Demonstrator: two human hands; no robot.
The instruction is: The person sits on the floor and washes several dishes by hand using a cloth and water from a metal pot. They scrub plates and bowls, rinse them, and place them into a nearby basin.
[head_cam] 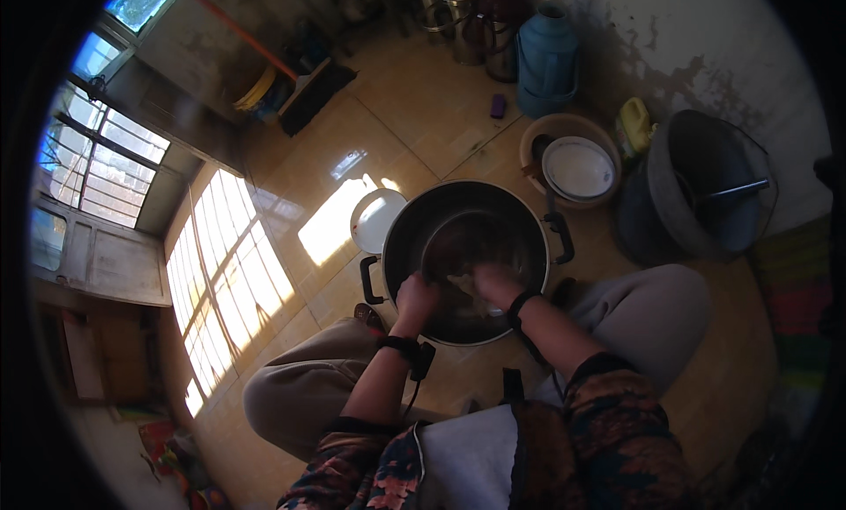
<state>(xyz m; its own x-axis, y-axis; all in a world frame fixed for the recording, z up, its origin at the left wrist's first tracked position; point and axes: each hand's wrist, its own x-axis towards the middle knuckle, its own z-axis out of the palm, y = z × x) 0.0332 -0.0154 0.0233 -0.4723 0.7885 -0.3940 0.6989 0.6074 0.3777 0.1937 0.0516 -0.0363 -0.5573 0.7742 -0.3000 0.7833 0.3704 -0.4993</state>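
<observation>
A wide dark pot with two black side handles stands on the floor between my knees. Both hands reach down inside it. My left hand is curled at the left of the inner round edge; its fingertips are hidden, so what it grips cannot be made out. Blurred by motion, my right hand is low in the pot, pressed on a pale, crumpled cloth-like piece. The pot's inside is dark, and whether a separate vessel lies in it is unclear.
A white plate lies left of the pot. To the right are an orange-tan basin holding white bowls, a large grey bucket and a yellow bottle. Behind stand a blue thermos flask and a broom.
</observation>
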